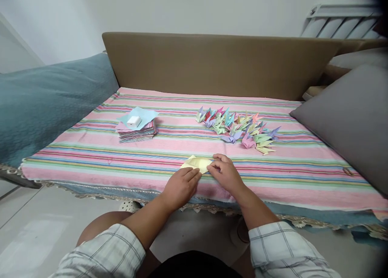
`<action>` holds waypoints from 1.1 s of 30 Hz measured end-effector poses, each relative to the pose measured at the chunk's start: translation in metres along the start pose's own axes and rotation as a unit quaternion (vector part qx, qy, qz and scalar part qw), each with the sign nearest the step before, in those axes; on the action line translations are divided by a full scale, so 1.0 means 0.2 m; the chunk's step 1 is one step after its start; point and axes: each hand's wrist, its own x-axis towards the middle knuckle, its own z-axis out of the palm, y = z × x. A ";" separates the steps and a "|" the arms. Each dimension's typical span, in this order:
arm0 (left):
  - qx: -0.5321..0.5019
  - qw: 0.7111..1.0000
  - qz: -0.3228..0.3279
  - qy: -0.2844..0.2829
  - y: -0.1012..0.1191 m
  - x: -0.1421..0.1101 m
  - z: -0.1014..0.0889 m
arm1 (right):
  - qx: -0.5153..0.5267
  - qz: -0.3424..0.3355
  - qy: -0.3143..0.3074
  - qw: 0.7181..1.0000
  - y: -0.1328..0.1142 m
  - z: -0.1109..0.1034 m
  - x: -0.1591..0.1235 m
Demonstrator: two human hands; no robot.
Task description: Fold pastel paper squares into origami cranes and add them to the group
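Two hands (181, 186) (226, 176) touch one pale-yellow paper (197, 163).

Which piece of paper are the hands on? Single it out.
The pale yellow paper, touched by the left hand and right hand; the paper stack and folded birds lie apart, farther back.

A home sitting area, a brown-backed sofa (212, 63) before a pale wall (197, 11), a striped cloth (169, 142) over its seat; a teal cover (54, 102) on the armrest, lace-like trim (206, 208), a large gray cushion (348, 116); a white radiator (348, 11), a pale tiled floor (27, 229)
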 end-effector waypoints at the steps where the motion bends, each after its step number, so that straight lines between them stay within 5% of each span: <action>1: 0.002 1.000 0.000 -0.004 0.00 0.00 0.00 | 0.000 0.006 -0.002 1.000 0.01 0.00 0.00; 33: 0.057 0.996 -0.004 -0.061 0.04 0.01 0.00 | -0.045 0.072 -0.014 0.996 0.06 0.01 0.02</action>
